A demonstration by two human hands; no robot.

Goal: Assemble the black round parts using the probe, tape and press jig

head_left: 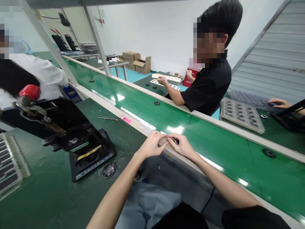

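My left hand (152,144) and my right hand (182,145) meet at the near rail (133,122) of the green conveyor belt (147,106). Both are closed in a pinch, fingertips touching. Between them is a thin dark strip-like part (175,141), too small to name, held mainly by my right fingers. What my left fingers grip is hidden. A black press fixture (78,136) with a red-knobbed lever (30,91) stands to the left of my hands on the green bench.
Tweezers (107,118) and a pink tag (125,119) lie on the bench by the rail. A round black part (109,169) sits near the fixture, a parts tray (9,162) at far left. Across the belt a person in black works; another tray (241,114) and a hand (277,102) are at right.
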